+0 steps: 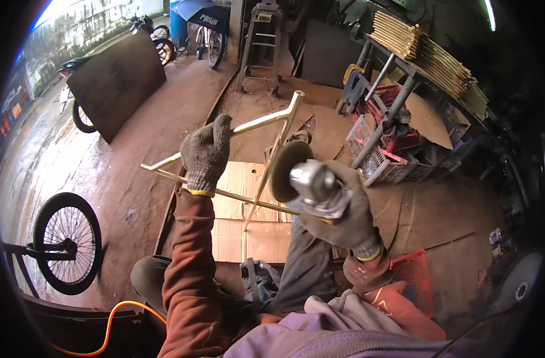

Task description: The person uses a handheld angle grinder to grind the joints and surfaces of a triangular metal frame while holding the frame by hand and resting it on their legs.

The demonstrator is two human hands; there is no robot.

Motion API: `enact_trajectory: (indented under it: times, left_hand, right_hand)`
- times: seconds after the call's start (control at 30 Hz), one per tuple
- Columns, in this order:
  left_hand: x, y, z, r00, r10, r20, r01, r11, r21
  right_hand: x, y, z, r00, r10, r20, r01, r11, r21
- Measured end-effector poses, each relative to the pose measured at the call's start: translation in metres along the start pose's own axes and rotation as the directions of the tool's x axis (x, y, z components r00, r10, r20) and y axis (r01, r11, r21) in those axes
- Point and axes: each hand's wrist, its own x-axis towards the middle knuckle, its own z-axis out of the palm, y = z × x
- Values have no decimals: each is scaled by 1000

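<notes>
My left hand [205, 156], in a grey knit glove with a yellow cuff edge, is wrapped round a gold-coloured tubular metal frame [265, 173]. Several thin tubes meet at angles in this frame, which is tilted in front of me. In my right hand [346, 210], also gloved, is an angle grinder [314, 182] with a silver head. Its round disc [282, 175] is beside the crossing tube on the right; I cannot tell whether they touch. Under the frame lies a flattened cardboard sheet [224, 241].
Stacked gold-coloured tubes [430, 53] lie on a metal rack at the back right, above plastic crates [362, 137]. A spoked wheel [68, 243] is at left. A brown board [120, 83] leans against a motorbike. An orange cable [110, 328] runs at lower left; a stepladder [260, 51] stands behind.
</notes>
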Motion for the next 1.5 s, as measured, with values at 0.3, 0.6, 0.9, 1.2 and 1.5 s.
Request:
enact_trajectory:
  times: [0.3,0.6,0.9,1.2,1.5]
  left_hand:
    - [2,3,1,1000,-23,15,23,998,53]
    - [1,4,0,1000,7,16,-7,1000,18]
    - [1,6,-2,998,53,-15,-52,995,80]
    - [1,11,-1,995,93,-29,-90,992,84]
    - [1,8,-6,997,80,-14,-79,992,99]
  right_hand:
    - [41,-16,-8,988,-23,155,103,840,-533]
    - [49,-27,-9,993,16,118,52,830,-556]
    - [74,-57,-29,995,8,104,55,805,-591]
    - [83,-73,-37,986,-5,166,110,764,-635]
    - [88,-74,-45,990,20,142,77,757,-649]
